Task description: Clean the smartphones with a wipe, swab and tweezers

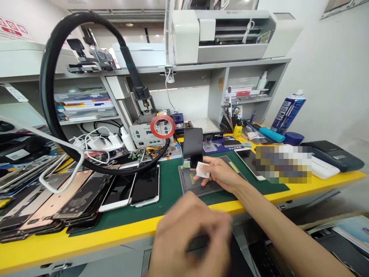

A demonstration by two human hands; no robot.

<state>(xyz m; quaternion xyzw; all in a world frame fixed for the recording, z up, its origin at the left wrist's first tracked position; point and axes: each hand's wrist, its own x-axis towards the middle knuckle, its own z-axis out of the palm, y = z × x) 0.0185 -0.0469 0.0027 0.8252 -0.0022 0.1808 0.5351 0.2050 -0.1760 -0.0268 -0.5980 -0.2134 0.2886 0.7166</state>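
My right hand point(218, 173) reaches over a grey perforated mat point(188, 188), thumb pressing a small white square point(202, 170) that looks like a wipe or piece of paper against the fingers. Just behind it, close to the fingertips, a dark-screened phone point(193, 142) stands upright, slightly tilted back. Whether the fingers touch the phone, I cannot tell. In the foreground, near the table's front edge, my left hand point(187, 234) is smeared by motion. Its fingers look bent, but what they hold, if anything, does not show.
Two phones point(145, 184) lie left on the green mat point(170, 177), beside stacked phone parts point(66, 200). A thick black hose point(47, 77) loops above them. Red tape point(162, 127) hangs behind. At right are a white-framed tablet point(250, 163), a yellow bottle point(237, 129) and a spray can point(288, 111).
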